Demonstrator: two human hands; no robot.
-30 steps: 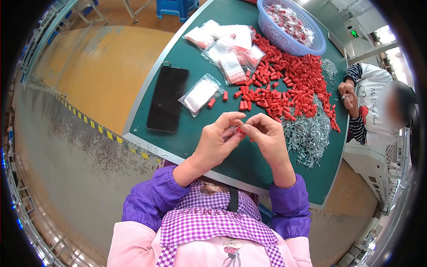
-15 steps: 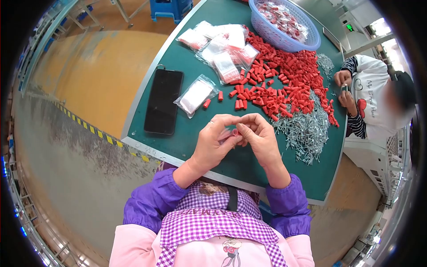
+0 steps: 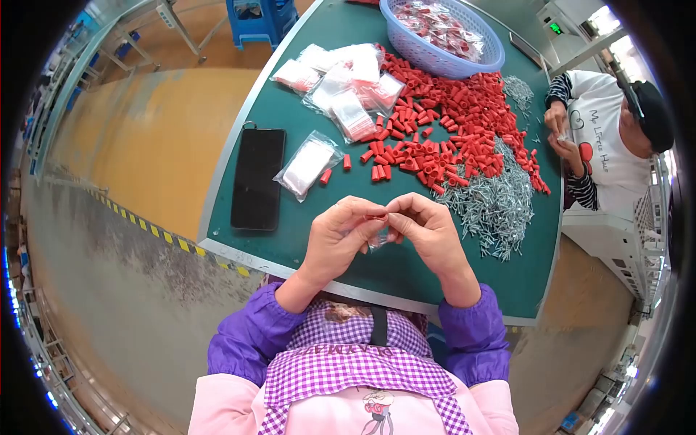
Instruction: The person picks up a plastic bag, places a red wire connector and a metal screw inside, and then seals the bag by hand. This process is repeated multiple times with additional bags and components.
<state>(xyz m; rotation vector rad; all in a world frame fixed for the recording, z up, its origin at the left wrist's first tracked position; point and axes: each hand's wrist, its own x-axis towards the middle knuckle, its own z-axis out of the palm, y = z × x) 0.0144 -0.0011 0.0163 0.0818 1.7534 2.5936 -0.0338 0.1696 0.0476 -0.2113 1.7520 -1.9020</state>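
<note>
My left hand (image 3: pixel 339 235) and my right hand (image 3: pixel 428 235) meet above the front of the green table (image 3: pixel 283 250). Between their fingertips they pinch a small clear plastic bag (image 3: pixel 379 236) with something red at its top edge. Beyond them lies a heap of red sleeves (image 3: pixel 464 109), with a pile of grey screws (image 3: pixel 496 210) at its right. Several packs of clear bags (image 3: pixel 351 112) lie behind on the left, and one more bag pack (image 3: pixel 307 167) rests nearer, beside a black phone (image 3: pixel 258 179).
A blue basket (image 3: pixel 444 58) full of filled bags stands at the back. Across the table's right edge a person (image 3: pixel 605 134) holds something small in both hands. A blue stool (image 3: pixel 261 22) stands on the floor at the back left.
Both hands remain together, with the fingers shifted on the bag; more clear film now shows below them. The table view has moved slightly left. The other person's head has lifted.
</note>
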